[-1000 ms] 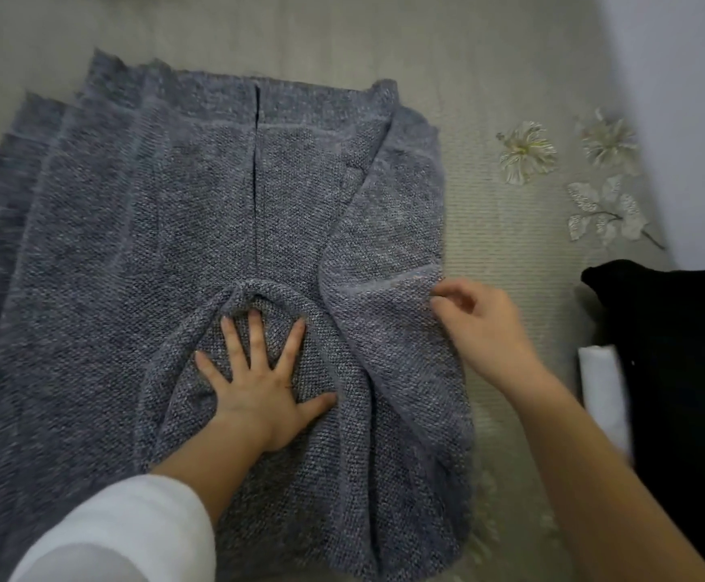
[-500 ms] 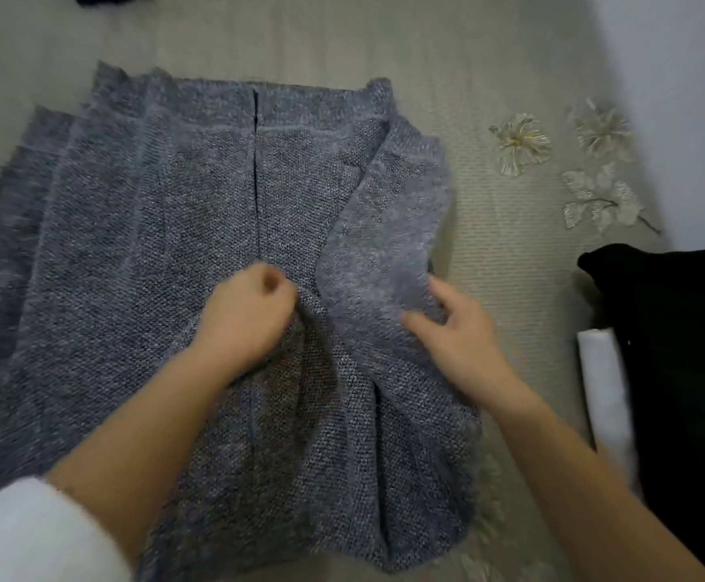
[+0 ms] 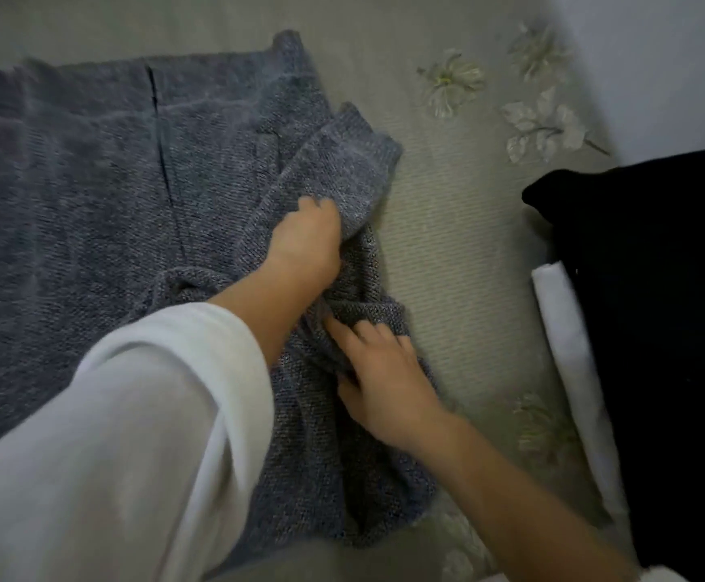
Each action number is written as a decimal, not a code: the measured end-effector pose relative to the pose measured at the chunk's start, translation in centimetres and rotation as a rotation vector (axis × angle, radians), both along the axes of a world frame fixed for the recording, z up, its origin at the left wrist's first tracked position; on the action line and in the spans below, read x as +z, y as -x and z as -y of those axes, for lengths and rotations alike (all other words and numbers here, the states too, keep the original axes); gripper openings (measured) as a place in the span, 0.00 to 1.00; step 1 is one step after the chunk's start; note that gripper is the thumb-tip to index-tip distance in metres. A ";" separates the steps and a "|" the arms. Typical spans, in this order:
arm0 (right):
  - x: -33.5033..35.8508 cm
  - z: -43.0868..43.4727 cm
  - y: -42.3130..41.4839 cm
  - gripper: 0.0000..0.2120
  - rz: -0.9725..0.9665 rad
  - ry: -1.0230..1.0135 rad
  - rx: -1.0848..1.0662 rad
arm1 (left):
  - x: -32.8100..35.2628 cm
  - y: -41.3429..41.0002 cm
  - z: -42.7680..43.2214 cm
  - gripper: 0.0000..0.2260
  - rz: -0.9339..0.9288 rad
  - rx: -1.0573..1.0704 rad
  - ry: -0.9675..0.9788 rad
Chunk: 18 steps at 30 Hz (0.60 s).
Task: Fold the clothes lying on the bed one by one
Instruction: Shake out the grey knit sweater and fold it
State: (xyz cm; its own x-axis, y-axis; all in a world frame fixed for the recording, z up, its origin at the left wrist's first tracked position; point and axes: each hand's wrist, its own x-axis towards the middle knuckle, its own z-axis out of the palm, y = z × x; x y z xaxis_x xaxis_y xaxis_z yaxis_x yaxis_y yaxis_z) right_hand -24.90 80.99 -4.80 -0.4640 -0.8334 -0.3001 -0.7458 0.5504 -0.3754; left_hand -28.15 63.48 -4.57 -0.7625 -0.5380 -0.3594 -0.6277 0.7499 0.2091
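Observation:
A grey-blue knitted garment (image 3: 82, 195) lies spread on the bed and fills the left and middle of the view. Its right sleeve (image 3: 342, 170) is bunched and partly lifted. My left hand (image 3: 304, 241) reaches across the garment and grips this sleeve fabric, fingers curled into the knit. My right hand (image 3: 380, 371) lies lower on the same side, and its fingers pinch a fold of the garment near the right edge. My left arm wears a white sleeve (image 3: 132, 434) that hides the garment's lower middle.
The beige bedspread (image 3: 460, 254) with embroidered flowers (image 3: 451, 81) lies bare to the right of the garment. A black cloth (image 3: 653, 287) and a rolled white item (image 3: 569, 363) lie at the right edge. A pale wall (image 3: 657, 56) rises at top right.
My left hand left the garment's middle and crossed to the right sleeve, which it now grips. My right hand slid down the right edge. The sleeve is more bunched, and the camera has shifted right.

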 end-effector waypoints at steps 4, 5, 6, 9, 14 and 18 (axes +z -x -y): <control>1.0 -1.9 2.2 0.15 0.068 0.070 -0.273 | 1.8 -0.2 4.5 0.07 -0.304 0.353 -0.348; 1.3 -2.0 2.3 0.12 0.134 0.107 -0.292 | 2.7 0.0 5.6 0.09 -0.411 0.523 -0.540; 1.8 -1.9 2.0 0.11 0.147 0.163 -0.296 | 3.7 0.2 6.4 0.08 -0.532 0.683 -0.786; 4.2 -0.4 0.8 0.17 -0.055 0.294 -0.282 | 6.6 0.3 8.3 0.11 -0.920 0.858 -1.501; 5.7 3.1 -0.9 0.13 -0.108 0.320 -0.077 | 6.8 -3.0 12.4 0.14 -1.214 0.944 -1.615; 3.4 3.9 -2.8 0.22 0.014 0.029 0.066 | 3.0 -8.1 14.2 0.14 -0.704 1.222 -1.162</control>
